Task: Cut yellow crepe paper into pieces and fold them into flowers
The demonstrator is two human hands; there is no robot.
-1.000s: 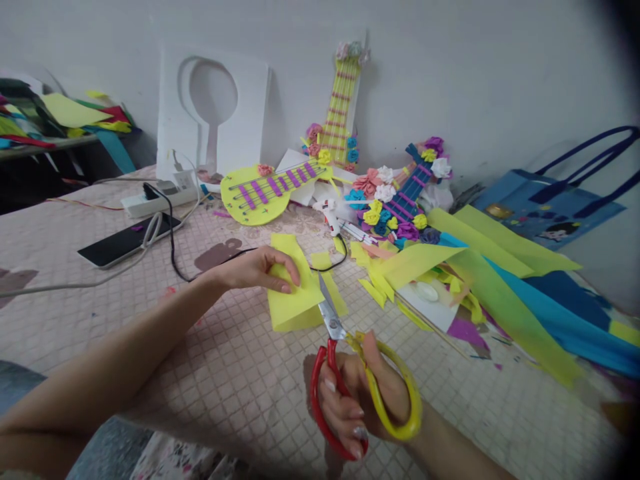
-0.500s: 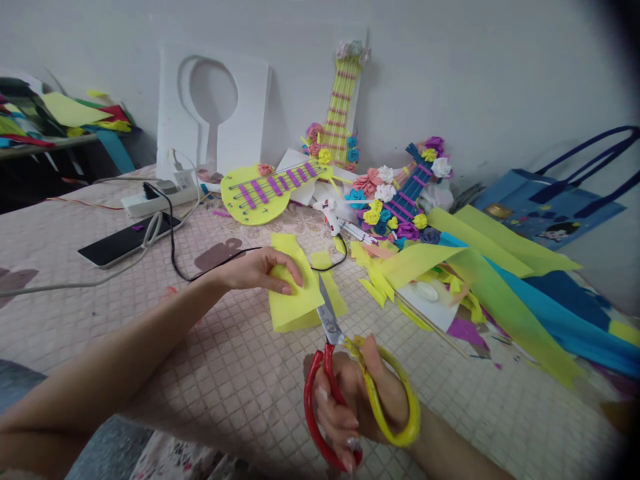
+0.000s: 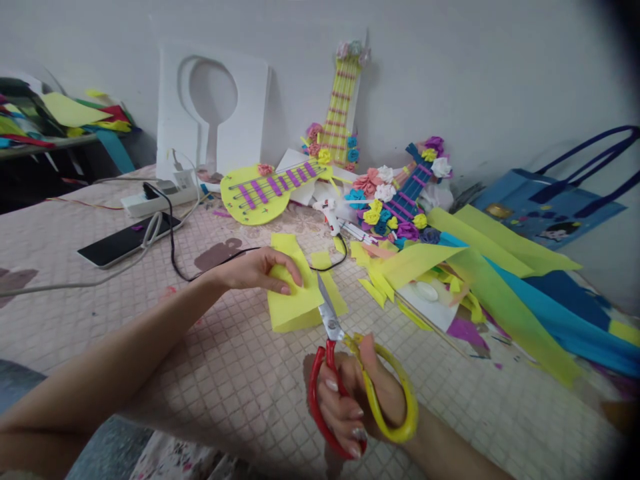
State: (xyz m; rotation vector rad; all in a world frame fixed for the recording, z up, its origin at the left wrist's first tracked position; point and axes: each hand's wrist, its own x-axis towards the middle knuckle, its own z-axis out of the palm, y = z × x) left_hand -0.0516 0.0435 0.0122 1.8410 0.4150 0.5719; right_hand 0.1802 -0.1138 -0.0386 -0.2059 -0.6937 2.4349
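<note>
Yellow paper (image 3: pixel 295 312): left hand (image 3: pixel 256 268) holding, right hand (image 3: pixel 354 377) gripping scissors (image 3: pixel 330 321) toward front edge of tabletop (image 3: pixel 225 393). Apparently cutting; next snip likely needing steadiness.

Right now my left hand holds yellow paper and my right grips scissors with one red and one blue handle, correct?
Not quite: the head view shows one red handle and one yellow handle, not blue. Your left hand does hold yellow paper, and your right hand grips the scissors.
</note>
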